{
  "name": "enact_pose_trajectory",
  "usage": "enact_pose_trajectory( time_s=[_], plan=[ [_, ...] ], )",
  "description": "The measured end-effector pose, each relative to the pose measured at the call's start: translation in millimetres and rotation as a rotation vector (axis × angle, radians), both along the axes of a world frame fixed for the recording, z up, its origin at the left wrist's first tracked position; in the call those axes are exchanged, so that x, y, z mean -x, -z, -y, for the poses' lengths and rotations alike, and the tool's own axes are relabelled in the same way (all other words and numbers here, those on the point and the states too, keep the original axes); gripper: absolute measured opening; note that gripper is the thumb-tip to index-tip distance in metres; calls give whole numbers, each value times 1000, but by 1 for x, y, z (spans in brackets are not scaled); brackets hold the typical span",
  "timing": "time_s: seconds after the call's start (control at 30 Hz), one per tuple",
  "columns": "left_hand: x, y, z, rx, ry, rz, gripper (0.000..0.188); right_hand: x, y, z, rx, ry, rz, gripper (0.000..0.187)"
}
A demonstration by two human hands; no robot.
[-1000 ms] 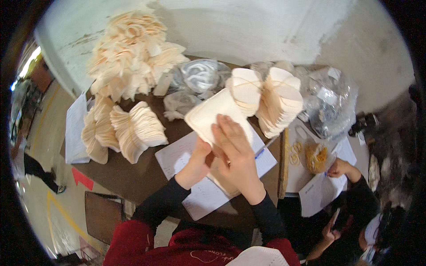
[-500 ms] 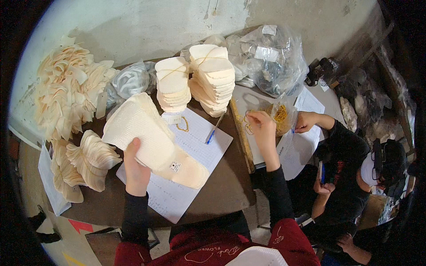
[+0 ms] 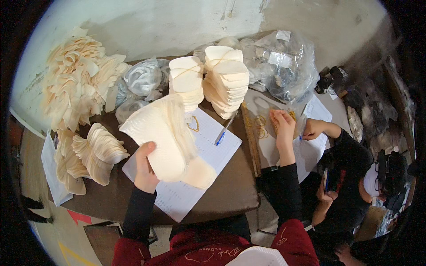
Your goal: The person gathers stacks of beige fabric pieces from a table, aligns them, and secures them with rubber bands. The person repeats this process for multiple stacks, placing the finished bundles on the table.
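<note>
Left of centre, clamps pads [image 3: 157, 137] in left grip [image 3: 145, 166] over paper [image 3: 177, 205]; could fan or slide, held at one edge without visible tie. Right of centre, bunches right grip [image 3: 285, 129] near yellow bands [image 3: 259, 126]; cannot tell if pinching one.

cream, finely ribbed pieces [image 3: 159, 133], brown table [image 3: 235, 190], yellow bands [image 3: 259, 126], dark red top [image 3: 202, 240], black sleeves [image 3: 141, 210]
</note>
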State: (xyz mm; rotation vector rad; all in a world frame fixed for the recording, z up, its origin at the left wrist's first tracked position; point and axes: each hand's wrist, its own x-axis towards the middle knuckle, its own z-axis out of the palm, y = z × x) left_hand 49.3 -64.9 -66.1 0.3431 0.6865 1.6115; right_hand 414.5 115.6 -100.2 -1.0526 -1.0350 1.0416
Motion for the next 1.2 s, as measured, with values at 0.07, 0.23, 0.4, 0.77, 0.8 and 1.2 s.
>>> enact_pose_trajectory(
  time_s=[0.07,0.23,0.4,0.77,0.8,1.2],
  plan=[
    [-4,-7,0,-56,41,82,60,4,-5,3,-31,-54,-137,11],
    [-3,16,5,32,218,247,64,56,-56,52,59,-315,-326,38],
    [-9,33,4,-78,493,614,66,132,-57,104,346,-820,-493,79],
    [-12,-24,2,-108,450,-542,95,145,-100,77,-318,-1175,144,139],
    [-18,-25,1,-159,508,-593,99,146,-115,70,-466,-1216,351,132],
    [-3,-20,-13,-77,195,-178,50,130,-136,115,-882,-1377,-263,23]
  ],
)
